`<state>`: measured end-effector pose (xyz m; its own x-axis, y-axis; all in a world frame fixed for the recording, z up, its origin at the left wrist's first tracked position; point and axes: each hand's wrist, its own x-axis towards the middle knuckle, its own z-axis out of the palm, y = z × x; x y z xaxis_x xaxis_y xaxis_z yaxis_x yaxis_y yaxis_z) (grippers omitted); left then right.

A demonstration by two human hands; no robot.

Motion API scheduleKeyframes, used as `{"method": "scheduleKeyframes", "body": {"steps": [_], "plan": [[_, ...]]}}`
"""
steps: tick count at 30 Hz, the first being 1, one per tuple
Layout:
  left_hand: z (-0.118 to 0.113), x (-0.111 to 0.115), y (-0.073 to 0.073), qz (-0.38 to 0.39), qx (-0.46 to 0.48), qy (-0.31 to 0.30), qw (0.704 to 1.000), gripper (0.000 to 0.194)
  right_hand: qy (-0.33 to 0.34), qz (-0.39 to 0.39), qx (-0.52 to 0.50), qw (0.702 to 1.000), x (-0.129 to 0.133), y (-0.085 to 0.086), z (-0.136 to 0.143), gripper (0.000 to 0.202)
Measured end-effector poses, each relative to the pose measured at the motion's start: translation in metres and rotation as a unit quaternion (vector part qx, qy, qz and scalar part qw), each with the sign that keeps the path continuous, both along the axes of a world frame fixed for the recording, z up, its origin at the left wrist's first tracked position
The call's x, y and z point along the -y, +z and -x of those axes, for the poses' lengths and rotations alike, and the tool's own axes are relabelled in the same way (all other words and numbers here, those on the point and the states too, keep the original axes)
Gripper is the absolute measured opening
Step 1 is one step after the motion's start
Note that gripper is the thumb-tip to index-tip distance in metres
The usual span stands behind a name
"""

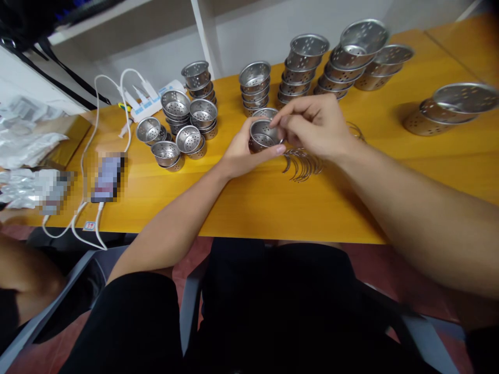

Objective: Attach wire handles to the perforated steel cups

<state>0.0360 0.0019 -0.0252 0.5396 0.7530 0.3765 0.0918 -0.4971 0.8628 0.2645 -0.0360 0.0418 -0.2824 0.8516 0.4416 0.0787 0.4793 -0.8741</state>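
My left hand point(244, 150) is wrapped round a small perforated metal cup point(264, 135), its open top facing up. My right hand point(312, 124) is closed at the cup's right rim, fingertips pinched; what they hold, if anything, is too small to make out. Just below the right hand, several thin curved metal wires point(302, 165) lie on the yellow table point(249, 208). Another cup's rim shows right behind the held cup, partly hidden by it and by my fingers.
Stacked metal cups point(255, 78) stand along the back, with more at left point(189, 139) and right point(463, 101). A phone point(108, 176), white cables and a power strip point(146, 108) lie left. A person's arm point(27, 265) is at far left.
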Motion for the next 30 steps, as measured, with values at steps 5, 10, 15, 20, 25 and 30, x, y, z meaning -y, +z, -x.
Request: {"method": "scheduleKeyframes", "body": {"steps": [5,10,15,20,25,30], "plan": [[0.005,0.002,0.004,0.050,0.039,-0.029,0.998,0.091,0.118,0.042,0.008,0.992,0.005,0.014,-0.010,0.057],[0.000,-0.010,-0.011,-0.026,0.033,-0.032,0.999,0.105,0.097,0.061,-0.028,0.993,0.008,0.013,-0.004,0.061],[-0.002,-0.012,-0.015,-0.078,-0.036,0.000,0.996,0.097,0.105,0.099,-0.053,0.988,0.007,0.007,-0.001,0.054],[0.000,-0.014,-0.013,-0.079,-0.016,-0.004,0.997,0.097,0.102,0.107,-0.055,0.987,0.009,0.010,0.000,0.054],[0.000,-0.022,-0.020,-0.067,-0.012,-0.021,0.997,0.098,0.090,0.080,-0.032,0.992,0.010,0.013,0.000,0.059],[0.000,-0.017,-0.021,-0.065,-0.002,0.003,0.998,0.099,0.081,0.060,-0.003,0.995,0.007,0.006,-0.003,0.060]]}}
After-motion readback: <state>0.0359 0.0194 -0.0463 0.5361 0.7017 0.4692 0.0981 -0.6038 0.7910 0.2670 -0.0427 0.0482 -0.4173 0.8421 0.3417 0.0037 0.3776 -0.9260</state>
